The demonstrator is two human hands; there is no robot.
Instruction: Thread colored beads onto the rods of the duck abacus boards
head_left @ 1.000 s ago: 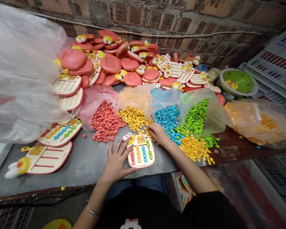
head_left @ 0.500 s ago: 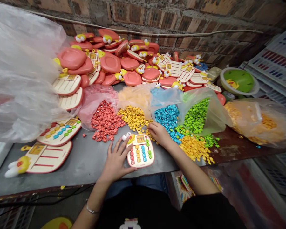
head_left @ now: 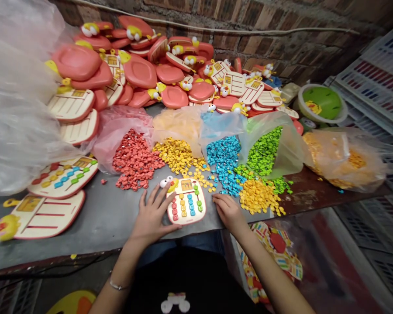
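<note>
Grey metal counter (head_left: pixel 111 218) seen from my head, with the toy calculator board (head_left: pixel 186 201) lying flat near its front edge, a duck head at the board's upper left corner and coloured pegs set in rows. My left grip (head_left: pixel 152 213) is open, fingers spread, the thumb touching the board's lower left edge. My right grip (head_left: pixel 229 212) rests on the counter just beside the board's right edge, fingers lightly curled; whether they pinch a peg I cannot tell. Scattered yellow pegs (head_left: pixel 201 179) lie just above it, toward the blue pegs (head_left: pixel 222 152). Heaps of red pegs (head_left: pixel 136 161), yellow pegs (head_left: pixel 177 155) and green pegs (head_left: pixel 263 152) spill from plastic bags along the far side of my working space, and a second yellow heap (head_left: pixel 257 197) lies to the right. Behind them, coral-pink toy shells (head_left: pixel 134 72) pile against a brick wall (head_left: pixel 265 26). Two more boards (head_left: pixel 63 176) lie well left of my left grip, beside a plastic sheet (head_left: pixel 13 96); a strip of counter separates them from it
</note>
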